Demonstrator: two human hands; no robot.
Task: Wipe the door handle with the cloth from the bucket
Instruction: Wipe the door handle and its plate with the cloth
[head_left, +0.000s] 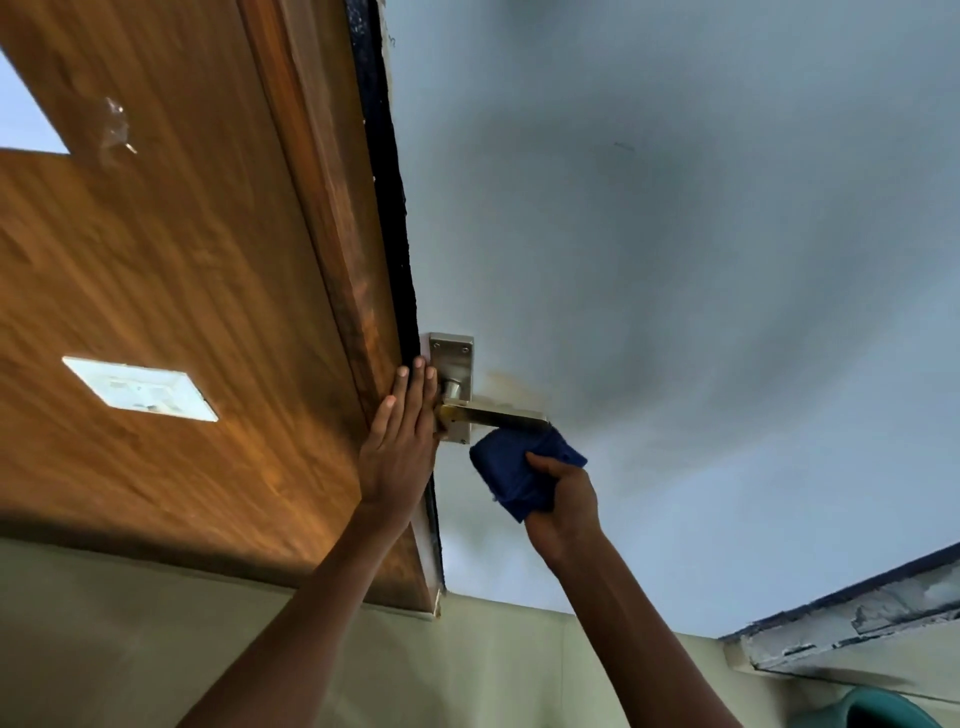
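Observation:
A metal lever door handle (493, 415) on a silver backplate (457, 358) sits on the pale blue-grey door (675, 260), near its edge. My right hand (563, 506) grips a bunched dark blue cloth (519, 467) pressed against the underside of the lever. My left hand (402, 441) lies flat with fingers extended against the door's edge, beside the backplate, holding nothing.
A brown wooden panel (182, 286) with a white switch plate (140, 388) fills the left. The rim of a green bucket (872, 709) shows at the bottom right, under a chipped pale ledge (857, 623). A pale green floor (156, 649) lies below.

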